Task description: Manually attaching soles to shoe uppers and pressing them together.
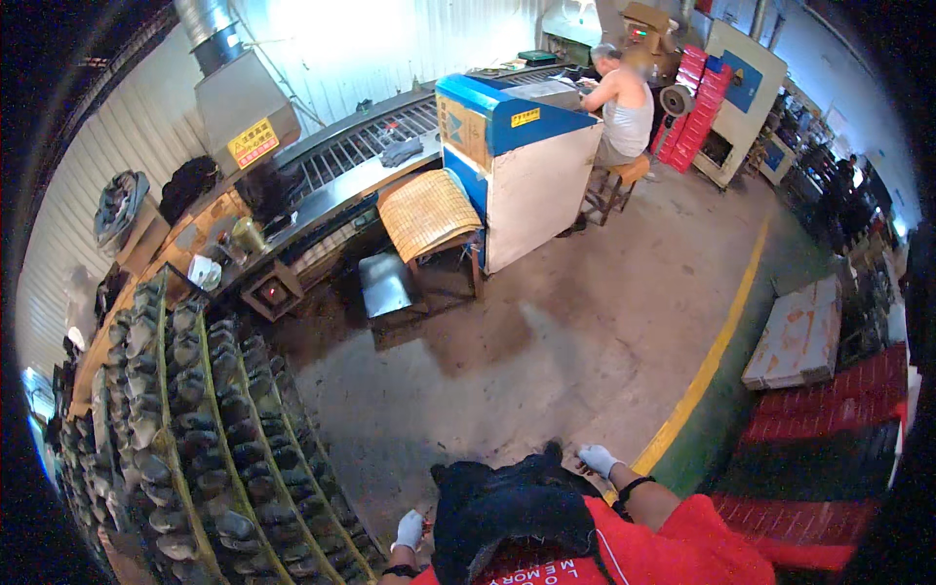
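1. Near the person's left hand (409, 529), dark shoes (235, 526) fill much of the rack (163, 390); what remains is unclear.
2. Neither that grip nor the right hand's (598, 459), near the yellow line (698, 390), can be judged.

Workshop, head view: both hands small, outer parts cut off.
L hand (409, 531), gloved: fingers too sm. to tell if holding anything; L forearm (401, 559) cut by btm edge. R hand (599, 460), gloved: grip unclear. Seated co-worker (629, 115): face blurred, hands too sm. to make out. Rack of dark shoe-like pcs (166, 429) runs off btm; red stack (829, 392), far R, cut by dark rim.
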`<state>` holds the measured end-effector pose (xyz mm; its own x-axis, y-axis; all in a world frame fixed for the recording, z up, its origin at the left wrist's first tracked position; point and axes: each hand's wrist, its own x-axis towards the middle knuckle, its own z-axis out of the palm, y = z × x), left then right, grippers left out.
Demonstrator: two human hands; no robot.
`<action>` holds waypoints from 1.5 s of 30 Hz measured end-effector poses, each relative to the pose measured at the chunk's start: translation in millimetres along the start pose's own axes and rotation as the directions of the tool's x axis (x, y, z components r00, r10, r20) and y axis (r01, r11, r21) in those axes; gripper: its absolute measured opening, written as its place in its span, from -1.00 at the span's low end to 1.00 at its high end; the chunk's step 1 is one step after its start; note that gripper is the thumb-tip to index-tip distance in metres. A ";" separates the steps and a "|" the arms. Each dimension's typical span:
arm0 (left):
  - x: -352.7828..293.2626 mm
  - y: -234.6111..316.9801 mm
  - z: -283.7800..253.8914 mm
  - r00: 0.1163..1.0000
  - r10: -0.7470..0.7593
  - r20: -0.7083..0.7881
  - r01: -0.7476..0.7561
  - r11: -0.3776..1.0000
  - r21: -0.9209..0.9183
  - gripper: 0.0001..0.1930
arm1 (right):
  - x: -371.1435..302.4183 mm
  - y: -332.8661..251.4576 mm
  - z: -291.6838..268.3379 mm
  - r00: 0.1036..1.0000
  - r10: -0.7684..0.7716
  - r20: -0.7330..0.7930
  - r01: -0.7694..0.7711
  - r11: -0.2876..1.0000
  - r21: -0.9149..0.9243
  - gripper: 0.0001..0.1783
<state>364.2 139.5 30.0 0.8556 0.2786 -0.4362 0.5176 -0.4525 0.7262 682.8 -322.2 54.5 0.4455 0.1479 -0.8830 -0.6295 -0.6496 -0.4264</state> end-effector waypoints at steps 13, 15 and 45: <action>85.1 53.5 -58.5 0.830 0.298 0.472 -0.544 0.621 0.564 -0.62 | -9.7 58.7 7.1 0.995 0.076 -0.061 -0.073 0.996 0.049 -0.61; 99.3 59.3 -68.2 0.812 0.310 0.495 -0.571 0.597 0.563 -0.63 | -4.6 61.9 11.6 0.986 0.037 -0.162 -0.033 0.999 0.031 -0.60; 165.1 114.4 -48.6 0.700 0.398 0.593 -0.697 0.562 0.446 -0.74 | 6.8 35.1 10.9 0.994 -0.034 -0.103 0.028 0.998 -0.061 -0.55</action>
<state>564.5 174.9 66.9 0.8080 -0.4873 -0.3311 -0.3035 -0.8260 0.4749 656.8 -335.8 31.4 0.5300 0.0924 -0.8429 -0.5769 -0.6892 -0.4383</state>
